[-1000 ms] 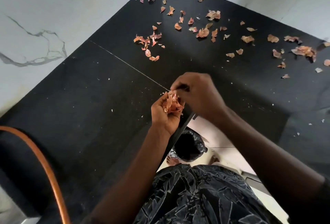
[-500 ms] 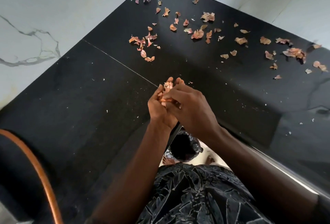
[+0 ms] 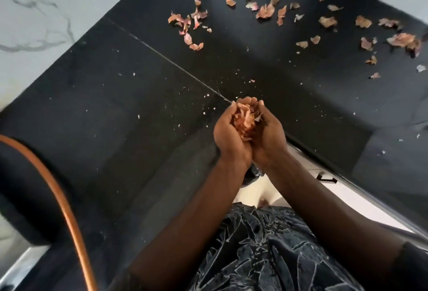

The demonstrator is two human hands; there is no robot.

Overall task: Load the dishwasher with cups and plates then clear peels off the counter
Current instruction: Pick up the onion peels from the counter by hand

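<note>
The black stone counter [image 3: 104,116] fills the corner below marble-white walls [image 3: 46,12]. At the near end of its diagonal seam [image 3: 162,55], the left hand [image 3: 228,136] and right hand [image 3: 271,138] are cupped together, fingers curled round a heap of onion peels [image 3: 245,120] (papery, pinkish). Beyond the seam, loose peels [image 3: 266,10] lie scattered across the counter.

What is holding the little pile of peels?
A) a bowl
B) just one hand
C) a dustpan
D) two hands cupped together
D: the left hand and the right hand sit side by side, cupping the peels between them above the black counter.
</note>
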